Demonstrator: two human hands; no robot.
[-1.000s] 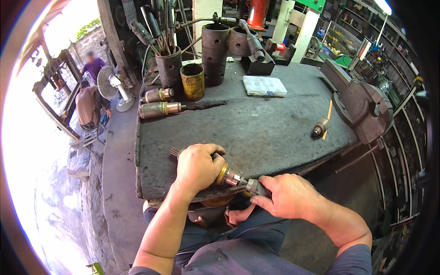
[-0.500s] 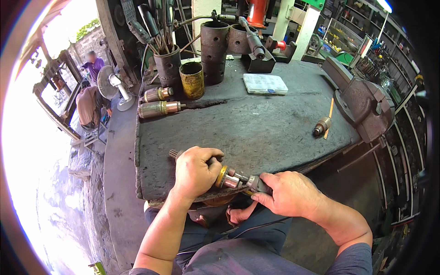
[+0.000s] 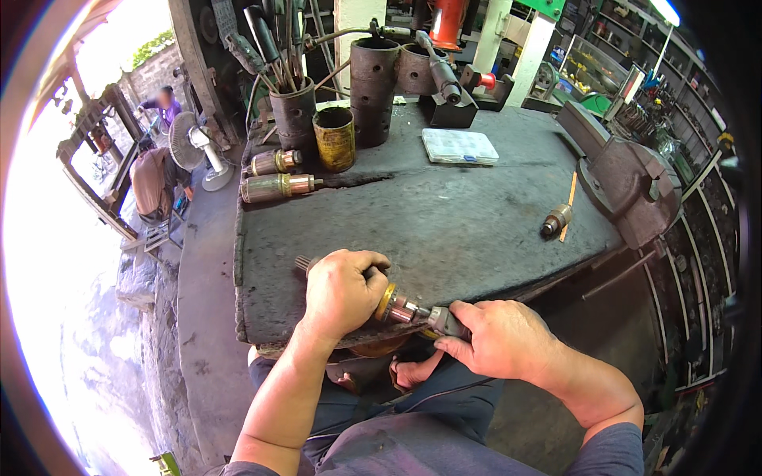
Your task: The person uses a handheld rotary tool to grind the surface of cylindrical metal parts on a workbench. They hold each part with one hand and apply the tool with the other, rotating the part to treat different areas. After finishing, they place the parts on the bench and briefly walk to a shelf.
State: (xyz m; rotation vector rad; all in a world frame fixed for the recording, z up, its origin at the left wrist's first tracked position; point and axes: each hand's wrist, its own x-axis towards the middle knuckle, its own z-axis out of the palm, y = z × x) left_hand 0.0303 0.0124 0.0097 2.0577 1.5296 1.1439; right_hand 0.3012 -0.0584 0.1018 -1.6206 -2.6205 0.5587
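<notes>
My left hand is closed around a motor armature at the near edge of the workbench. Its splined shaft end sticks out past the knuckles at upper left, and a yellow band and copper commutator show on the other side. Most of the armature's body is hidden under the fingers. My right hand grips a hand tool with a grey nose, thumb and forefinger along it. The tool's narrow tip points left at the commutator; whether it touches cannot be made out.
Two more armatures lie at the bench's left, by a yellow tin and a pot of tools. Further right are a clear parts box, a cylindrical metal part and a large vise. A fan stands left, near two people.
The tool's tip has shifted slightly at the commutator end. My left hand has risen a little with the armature; my right hand is almost where it was.
</notes>
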